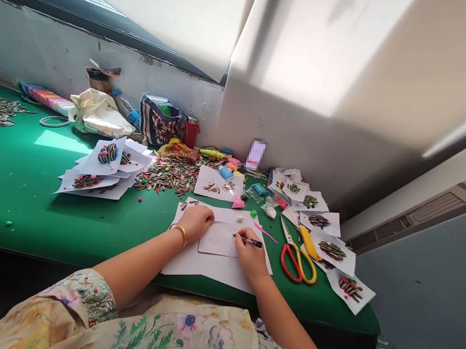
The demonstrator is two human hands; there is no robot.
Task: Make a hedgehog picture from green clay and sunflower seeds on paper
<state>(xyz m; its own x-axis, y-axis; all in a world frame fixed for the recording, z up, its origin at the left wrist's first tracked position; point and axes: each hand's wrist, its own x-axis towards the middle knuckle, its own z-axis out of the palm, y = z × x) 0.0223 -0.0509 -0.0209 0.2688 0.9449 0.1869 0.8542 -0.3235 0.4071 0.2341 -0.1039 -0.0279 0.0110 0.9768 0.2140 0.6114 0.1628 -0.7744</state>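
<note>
My right hand (249, 252) is closed around a black pen (255, 242), its tip at a small white card (218, 248). Faint drawn lines show on the left half of the card. My left hand (197, 221) lies on the card's upper left edge, fingers down on the paper, gripping nothing. Under the card lie larger white sheets (187, 263). Just beyond the card are a pale green clay ball (239, 219) and a brighter green clay ball (253, 214). A pink modelling tool (266, 233) lies beside my right hand.
Red-and-yellow scissors (299, 260) and a yellow-handled cutter (310, 243) lie to the right, near seed-decorated cards (336, 252). More such cards (104, 158) are stacked at left. A striped seed pile (173, 175), bag (160, 122) and red bottle (191, 133) stand behind.
</note>
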